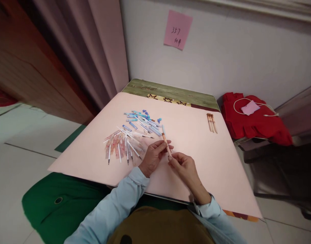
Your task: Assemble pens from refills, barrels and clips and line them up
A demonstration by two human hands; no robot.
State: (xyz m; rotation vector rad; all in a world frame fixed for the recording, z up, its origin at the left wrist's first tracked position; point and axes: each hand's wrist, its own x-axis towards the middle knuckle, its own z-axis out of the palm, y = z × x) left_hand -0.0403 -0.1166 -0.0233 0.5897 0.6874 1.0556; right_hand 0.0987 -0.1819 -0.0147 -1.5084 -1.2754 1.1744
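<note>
Loose refills and clear barrels (122, 144) are fanned just left of my left hand, blue parts (142, 119) beyond them. Sorted by kind, I'd say, all in easy reach. Left hand (154, 156) pinches the pen (166, 139) mid-body, fingers curled round it. The pen angles up and away from me, clear of the pink sheet (216, 169). Right hand (183, 166) is closed on its lower end, so both ends are steadied. Three brown pens (211, 122) lie well beyond my right hand, apart from the loose stuff.
</note>
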